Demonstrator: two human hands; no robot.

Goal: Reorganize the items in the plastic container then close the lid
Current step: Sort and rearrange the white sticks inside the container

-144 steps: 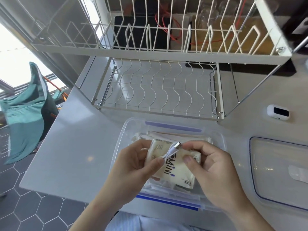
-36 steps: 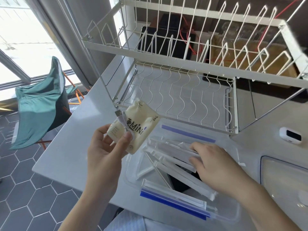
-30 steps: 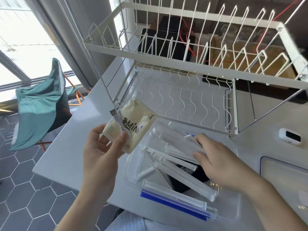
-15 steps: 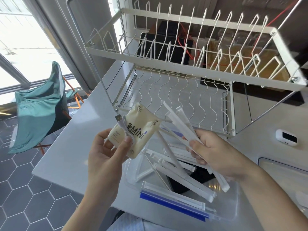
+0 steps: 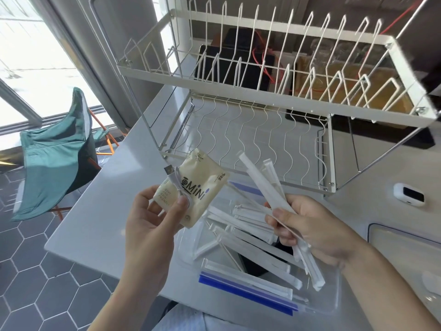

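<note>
Left hand [image 5: 152,225]: raised above the counter [image 5: 100,211], thumb and fingers curled round a cream tissue packet [image 5: 191,192] printed "MiNi"; a white USB cable [image 5: 175,180] is pinned against the packet's face under the thumb, its metal plug sticking out at the upper left.

Right hand [image 5: 307,225]: fingers closed round a bundle of long white wrapped sticks [image 5: 260,175], held slanting, upper ends toward the dish rack [image 5: 262,96], lower ends hanging over the container.

Clear plastic container [image 5: 334,297]: stands open on the counter's near edge, below both hands. More wrapped sticks [image 5: 253,249] lie loose and crossed inside it. A blue strip [image 5: 243,292] runs along its near side.

Lid [image 5: 405,254]: lies flat on the counter to the right of the container, partly cut off by the frame.

A small white device [image 5: 408,194] with a dark screen sits on the counter beyond the lid, near the rack's right foot
</note>
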